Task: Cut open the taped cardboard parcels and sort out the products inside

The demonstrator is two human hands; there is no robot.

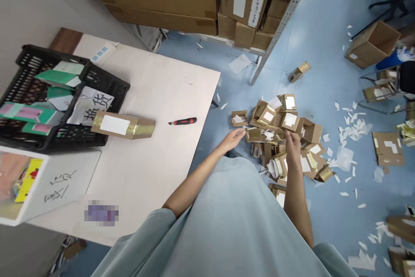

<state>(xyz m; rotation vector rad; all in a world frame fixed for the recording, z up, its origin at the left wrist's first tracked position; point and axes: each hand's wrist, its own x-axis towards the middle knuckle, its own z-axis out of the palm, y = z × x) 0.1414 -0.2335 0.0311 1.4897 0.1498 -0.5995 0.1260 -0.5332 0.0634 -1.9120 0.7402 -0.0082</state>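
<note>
An opened cardboard box (256, 135) with crumpled white paper inside is level between my two hands, above a heap of similar boxes. My left hand (232, 139) has its fingertips together at the box's left end. At the right end, my right hand (293, 144) is closed with its fingers curled at the edge. Part of that grip is hidden. On the table to my left lie a red and black utility knife (183, 121) and a closed cardboard box (123, 125) with a white label and shiny tape.
A black crate (119, 91) with green-white packs and a white bin (74, 177) stand on the table (155, 160). Emptied boxes (311, 132) pile up on the blue floor among paper scraps (355, 128). A metal shelf (279, 30) holds cartons ahead; chairs stand right.
</note>
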